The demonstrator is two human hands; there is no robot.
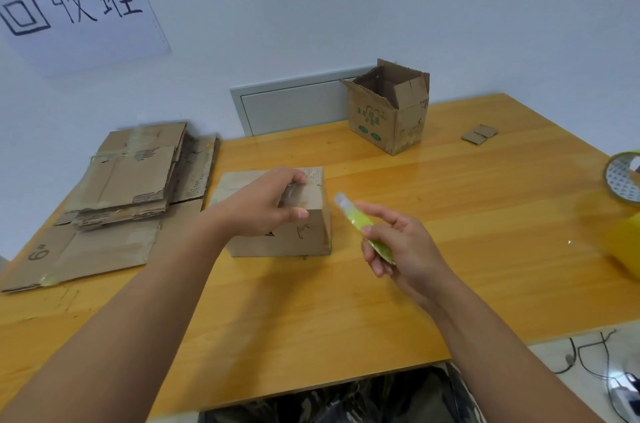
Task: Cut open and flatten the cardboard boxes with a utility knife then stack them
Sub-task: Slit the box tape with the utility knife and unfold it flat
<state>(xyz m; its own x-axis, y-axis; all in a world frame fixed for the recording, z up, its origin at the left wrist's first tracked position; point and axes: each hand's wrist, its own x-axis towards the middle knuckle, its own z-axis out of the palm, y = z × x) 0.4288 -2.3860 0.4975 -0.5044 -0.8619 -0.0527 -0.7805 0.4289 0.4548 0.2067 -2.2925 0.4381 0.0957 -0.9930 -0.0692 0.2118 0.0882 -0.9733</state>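
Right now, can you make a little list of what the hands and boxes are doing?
left hand: grips the top edge of the closed brown cardboard box
right hand: holds the yellow-green utility knife, apart from that box
open brown cardboard box with green print: upright at the back of the wooden table
stack of flattened cardboard: left of the closed box

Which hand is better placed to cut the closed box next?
Probably the right hand: it already holds the utility knife beside the closed box, while the left hand steadies its top.
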